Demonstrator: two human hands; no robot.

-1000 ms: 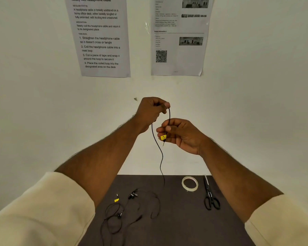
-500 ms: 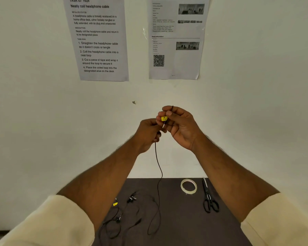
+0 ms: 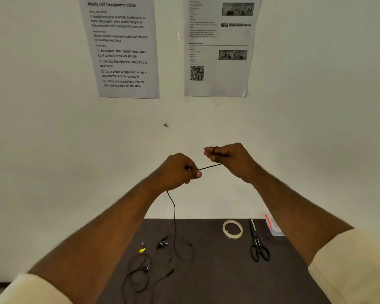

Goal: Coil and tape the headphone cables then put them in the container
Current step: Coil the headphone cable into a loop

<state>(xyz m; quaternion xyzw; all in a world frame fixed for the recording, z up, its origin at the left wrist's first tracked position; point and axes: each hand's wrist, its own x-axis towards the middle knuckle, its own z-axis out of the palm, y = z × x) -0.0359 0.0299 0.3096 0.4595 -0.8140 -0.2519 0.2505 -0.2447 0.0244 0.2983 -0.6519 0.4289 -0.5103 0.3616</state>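
Beside scissors (image 3: 258, 246): clear container (image 3: 273, 227) (contents unclear).

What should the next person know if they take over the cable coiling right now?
Left hand pinches the black cable; right hand has it wound round a finger, a short taut span between them.
The rest hangs to the table. A second cable lies loose there.
Tape roll, scissors and container wait on the right.
Done: coil barely started. Left: coiling, taping, storing both.
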